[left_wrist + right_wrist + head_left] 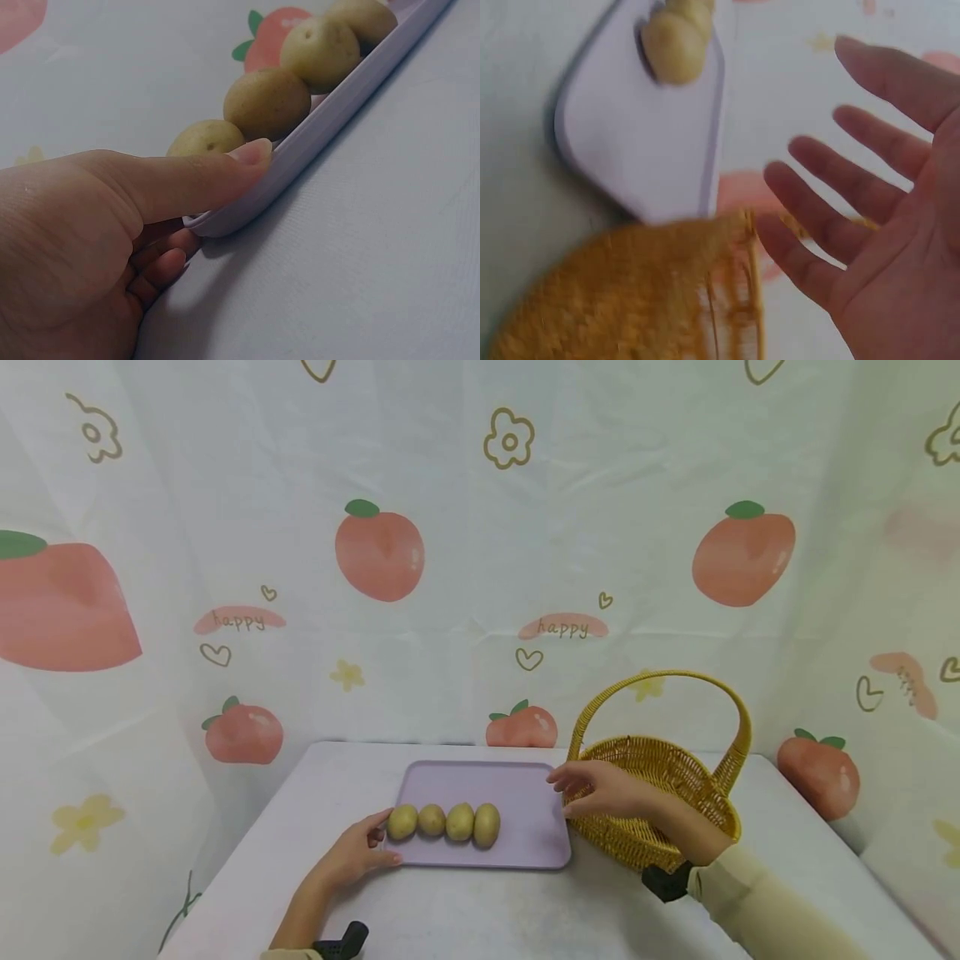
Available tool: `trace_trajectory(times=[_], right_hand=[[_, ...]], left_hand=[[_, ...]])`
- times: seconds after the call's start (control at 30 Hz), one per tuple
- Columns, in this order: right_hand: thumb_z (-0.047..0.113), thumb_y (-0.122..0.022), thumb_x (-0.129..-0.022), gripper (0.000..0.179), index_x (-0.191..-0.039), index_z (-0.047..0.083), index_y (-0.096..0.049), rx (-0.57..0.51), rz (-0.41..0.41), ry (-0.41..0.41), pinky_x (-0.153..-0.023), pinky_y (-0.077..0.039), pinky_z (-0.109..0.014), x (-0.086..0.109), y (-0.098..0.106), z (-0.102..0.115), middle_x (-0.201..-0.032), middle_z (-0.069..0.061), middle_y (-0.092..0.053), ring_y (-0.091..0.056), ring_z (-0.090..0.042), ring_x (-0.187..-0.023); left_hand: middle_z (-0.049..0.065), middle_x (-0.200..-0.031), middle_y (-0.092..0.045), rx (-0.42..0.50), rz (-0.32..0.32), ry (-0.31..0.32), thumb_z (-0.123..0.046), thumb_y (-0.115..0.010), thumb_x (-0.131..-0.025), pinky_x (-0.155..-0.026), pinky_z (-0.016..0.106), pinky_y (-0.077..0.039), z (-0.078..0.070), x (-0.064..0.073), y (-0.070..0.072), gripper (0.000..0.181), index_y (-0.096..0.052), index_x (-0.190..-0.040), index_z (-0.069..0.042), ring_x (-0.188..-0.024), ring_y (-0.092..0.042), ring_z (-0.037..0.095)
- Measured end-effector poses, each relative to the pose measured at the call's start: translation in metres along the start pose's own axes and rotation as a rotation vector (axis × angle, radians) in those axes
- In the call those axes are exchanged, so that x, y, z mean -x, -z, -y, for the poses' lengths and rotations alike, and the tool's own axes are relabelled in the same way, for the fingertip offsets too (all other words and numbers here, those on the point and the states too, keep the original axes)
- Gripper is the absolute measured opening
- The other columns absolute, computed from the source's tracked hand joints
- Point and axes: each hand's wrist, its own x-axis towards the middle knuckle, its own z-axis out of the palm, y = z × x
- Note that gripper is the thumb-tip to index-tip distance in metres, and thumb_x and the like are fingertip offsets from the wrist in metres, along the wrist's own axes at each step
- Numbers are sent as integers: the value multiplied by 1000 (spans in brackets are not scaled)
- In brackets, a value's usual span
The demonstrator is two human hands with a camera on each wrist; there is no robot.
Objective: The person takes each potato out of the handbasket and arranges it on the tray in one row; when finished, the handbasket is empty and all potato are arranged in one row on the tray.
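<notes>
A lilac tray (525, 827) lies on the table with several potatoes (460, 822) in a row on its left half. At its left end my left hand (352, 853) grips the tray, beside the leftmost potato (402, 821). In the left wrist view the thumb (247, 154) lies over the rim and the other fingers curl by the corner, partly hidden. My right hand (603, 789) hovers over the tray's right edge and the near side of a golden woven basket (622, 852). Its fingers are spread and hold nothing, as the right wrist view also shows.
The basket's tall arched handle (660, 674) rises beside and behind my right hand. A white cloth (465, 677) printed with peaches hangs behind the table. The white tabletop (480, 910) extends in front of the tray.
</notes>
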Motion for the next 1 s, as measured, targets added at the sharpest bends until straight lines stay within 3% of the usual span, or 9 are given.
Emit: trace_trajectory(times=[0.27, 0.47, 0.63, 0.77, 0.87, 1.0], right_hand=[[18, -71, -89, 47, -129, -1, -56, -7, 37, -43, -86, -50, -41, 21, 38, -26, -121, -18, -61, -59, -38, -108], [25, -70, -90, 59, -138, -2, -49, -52, 54, -180, -95, -44, -54, 38, 56, -50, -135, -28, -49, -45, -49, -123], [26, -70, -90, 63, -142, -1, -45, -47, 75, -293, -98, -33, -65, 53, 61, -63, -144, -28, -39, -31, -55, -131], [23, -69, -89, 60, -140, 0, -48, -16, 55, -323, -96, -30, -69, 61, 60, -72, -144, -29, -38, -29, -57, -130], [22, -71, -88, 58, -138, 1, -50, -4, 54, -346, -94, -34, -67, 66, 57, -78, -141, -31, -39, -33, -56, -128], [20, -73, -85, 55, -135, 4, -55, -16, 54, -396, -87, -41, -53, 69, 52, -88, -137, -30, -42, -42, -42, -115]], left_hand=[[4, -99, -59, -1, -4, 19, -24, -89, -66, -86, 43, -44, 3, -1, 0, 88, -48, -141, 0, -92, -53, 21], [5, -99, -58, 2, 2, 10, -24, -88, -67, -86, 43, -44, 3, -2, -1, 88, -48, -141, 1, -92, -53, 21], [5, -98, -58, -3, 11, -11, -22, -88, -68, -86, 44, -44, 2, -1, -1, 86, -47, -140, 3, -92, -54, 21], [6, -99, -59, 4, 7, -13, -20, -88, -68, -87, 45, -45, 0, 1, -1, 86, -48, -140, 3, -93, -55, 22], [6, -101, -60, 8, 5, -10, -19, -88, -68, -87, 46, -45, -1, 1, 0, 85, -48, -140, 3, -94, -55, 23], [7, -102, -60, 4, 8, -4, -20, -88, -68, -87, 45, -45, 0, 0, 0, 85, -48, -140, 2, -94, -55, 23]])
